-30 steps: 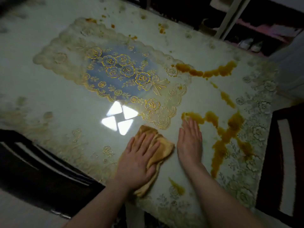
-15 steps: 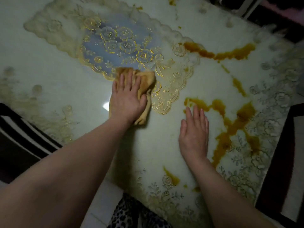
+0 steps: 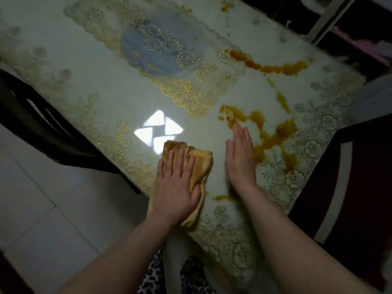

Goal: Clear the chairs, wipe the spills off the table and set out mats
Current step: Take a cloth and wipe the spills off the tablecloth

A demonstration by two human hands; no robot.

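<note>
Wiping is in hand: left hand presses flat on the tan cloth, right hand rests flat on the surface; next, sweep right into the orange spill.

Pale square-tiled floor at lower left. Dim lighting; bright four-triangle ceiling-light reflection on glossy surface. White slanted frame post at upper right, dark surroundings.

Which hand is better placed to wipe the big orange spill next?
Left, probably. The left hand already presses flat on the cloth, so it only needs to slide right. The right hand lies nearer the orange spill, fingertips at its edge, but flat on the table with nothing to wipe with.
</note>
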